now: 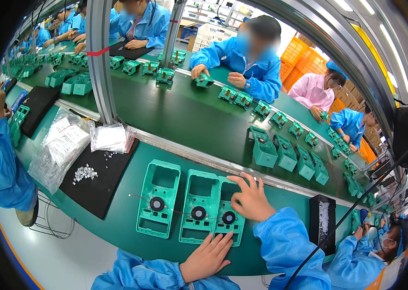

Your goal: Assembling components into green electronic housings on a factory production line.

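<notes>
Three green plastic housings lie in a row on the green bench: a left housing [166, 166], a middle housing [183, 227] and a right housing [224, 188]. Each carries a small round black speaker with thin wires: the left speaker [157, 204], the middle speaker [198, 212] and the right speaker [228, 217]. Flat, fingers stretched, my left hand [206, 258] rests over the near ends of the middle and right housings. My right hand [253, 199] is at the right housing's upper right side, fingers apart and partly bent; its contact with the edge is unclear.
Left, a black mat [98, 181] bears small whitish parts [84, 174] and plastic bags [66, 145]. A black tray [316, 212] of white pieces stands right. Beyond the metal rail [184, 151], a conveyor [180, 116] carries green housings [263, 150]; co-workers [242, 58] sit across.
</notes>
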A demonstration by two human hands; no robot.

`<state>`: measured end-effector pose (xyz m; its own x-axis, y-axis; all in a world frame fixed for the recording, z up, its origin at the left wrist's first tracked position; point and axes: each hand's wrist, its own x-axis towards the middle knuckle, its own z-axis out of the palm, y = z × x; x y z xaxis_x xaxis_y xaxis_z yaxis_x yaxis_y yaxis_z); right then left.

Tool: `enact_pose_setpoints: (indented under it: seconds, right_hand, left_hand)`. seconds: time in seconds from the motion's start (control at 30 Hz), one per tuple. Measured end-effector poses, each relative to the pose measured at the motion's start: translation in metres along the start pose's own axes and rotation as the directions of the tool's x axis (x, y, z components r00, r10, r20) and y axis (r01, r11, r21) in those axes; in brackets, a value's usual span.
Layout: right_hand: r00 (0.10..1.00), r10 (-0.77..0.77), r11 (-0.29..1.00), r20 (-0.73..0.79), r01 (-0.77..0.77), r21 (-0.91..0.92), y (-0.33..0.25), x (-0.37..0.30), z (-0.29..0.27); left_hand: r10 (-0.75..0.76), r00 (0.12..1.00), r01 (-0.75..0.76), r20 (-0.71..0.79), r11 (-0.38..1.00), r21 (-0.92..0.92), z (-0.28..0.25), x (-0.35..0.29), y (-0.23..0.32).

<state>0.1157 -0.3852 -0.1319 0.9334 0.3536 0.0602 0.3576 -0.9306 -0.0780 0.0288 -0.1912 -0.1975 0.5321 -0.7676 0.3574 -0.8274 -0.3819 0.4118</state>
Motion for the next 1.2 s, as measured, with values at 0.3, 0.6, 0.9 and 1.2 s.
enact_pose_setpoints:
  seconds: [0.3,0.6,0.9,1.2]
  right_hand:
    - [1.000,0.017,0.994,-0.007,-0.017,-0.110,0.003,0.003,-0.007]
    - [0.893,-0.448,0.856,-0.047,0.413,-0.310,0.003,-0.014,-0.019]
    - [0.964,-0.249,0.962,-0.098,0.258,0.093,0.082,0.015,-0.047]
    - [0.828,0.507,0.861,-0.241,-0.498,0.101,0.179,0.127,0.014]
  left_hand:
    - [0.027,1.000,-0.027,0.006,0.999,-0.033,-0.002,0.003,0.001]
    - [0.151,0.988,-0.149,0.037,0.987,-0.058,0.004,0.000,-0.006]
    - [-0.173,0.900,0.202,-0.401,0.979,0.032,-0.091,-0.069,-0.068]
    - [-0.549,0.454,0.815,-0.702,0.574,0.078,-0.142,-0.108,-0.153]
